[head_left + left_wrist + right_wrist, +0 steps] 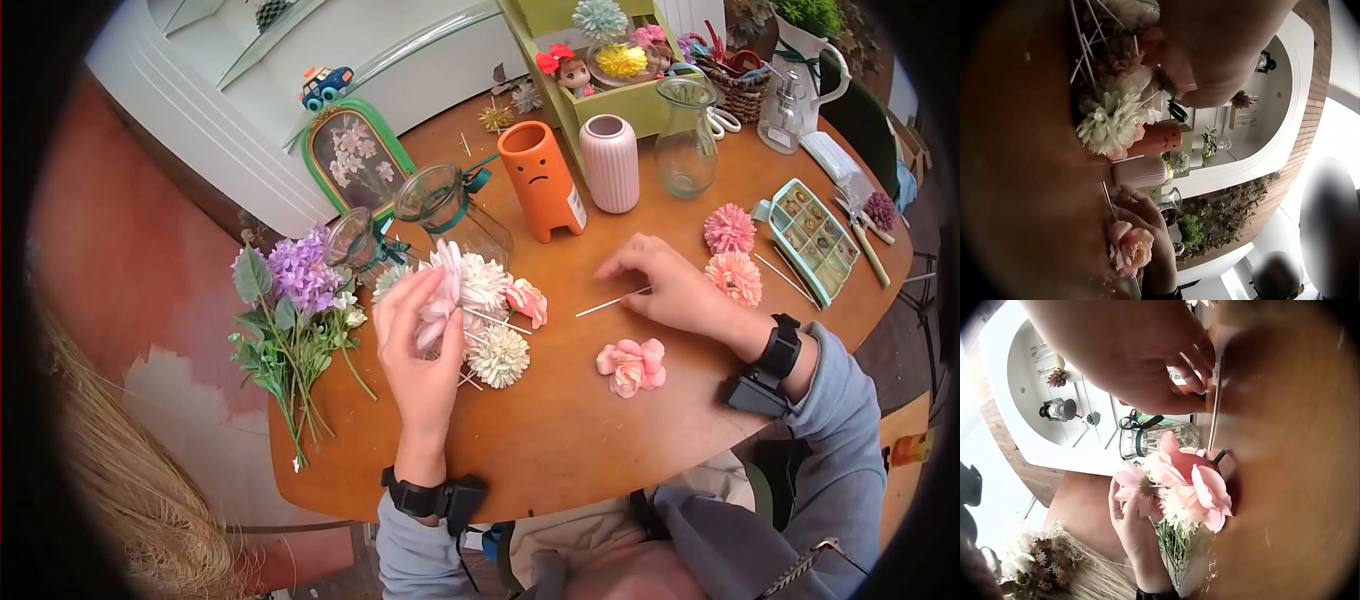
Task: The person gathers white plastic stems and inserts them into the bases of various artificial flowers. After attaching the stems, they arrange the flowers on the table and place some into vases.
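Observation:
My left hand (415, 325) holds a pale pink flower (440, 305) by its underside, over a heap of artificial blooms. In the right wrist view, the green base of that pink flower (1145, 485) faces the camera. My right hand (670, 285) pinches a thin white stick (598, 308) near one end, low over the table, its free end pointing left. In front of that hand lies a pink rose head (630, 368). A cream flower (498, 357), a white flower (482, 285) and a coral rose (526, 302) lie beside my left hand, with several white sticks among them.
Purple hydrangea (300, 270) with green stems lies at the left. Glass jars (440, 195), an orange sad-faced vase (541, 180), a pink ribbed vase (610, 165) and a glass carafe (687, 145) stand behind. Pink pompom flowers (733, 278) and a compartment box (815, 240) are at right.

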Tool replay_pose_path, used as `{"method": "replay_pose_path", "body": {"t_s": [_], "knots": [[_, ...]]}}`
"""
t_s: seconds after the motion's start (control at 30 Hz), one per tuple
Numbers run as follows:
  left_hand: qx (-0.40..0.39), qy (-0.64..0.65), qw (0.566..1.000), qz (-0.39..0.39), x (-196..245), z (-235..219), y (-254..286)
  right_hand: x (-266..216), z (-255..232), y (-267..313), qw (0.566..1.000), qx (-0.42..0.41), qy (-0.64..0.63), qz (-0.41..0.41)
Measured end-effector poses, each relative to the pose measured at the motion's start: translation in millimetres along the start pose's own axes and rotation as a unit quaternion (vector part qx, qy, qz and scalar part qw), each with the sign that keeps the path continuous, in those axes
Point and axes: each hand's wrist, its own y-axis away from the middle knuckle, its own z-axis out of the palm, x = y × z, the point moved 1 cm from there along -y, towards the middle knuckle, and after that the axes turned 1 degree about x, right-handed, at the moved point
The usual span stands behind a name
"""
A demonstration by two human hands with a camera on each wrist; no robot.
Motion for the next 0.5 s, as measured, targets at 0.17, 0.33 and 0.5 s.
{"method": "replay_pose_path", "body": {"t_s": [0.17, 0.33, 0.5], "knots": [[0.090, -0.006, 0.991, 0.099, 12.4, -8.3, 6.6, 8.3, 1.9, 0.2, 0.999, -0.004, 0.040, -0.020], [-0.181, 0.169, 0.958, 0.142, 23.4, -7.3, 20.1, 2.6, 1.8, -4.7, 0.997, -0.074, -0.026, 0.010], [-0.411, 0.211, 0.883, 0.089, 49.1, 26.3, 26.4, 3.4, 6.8, -5.5, 0.993, -0.102, -0.054, -0.002]]}}
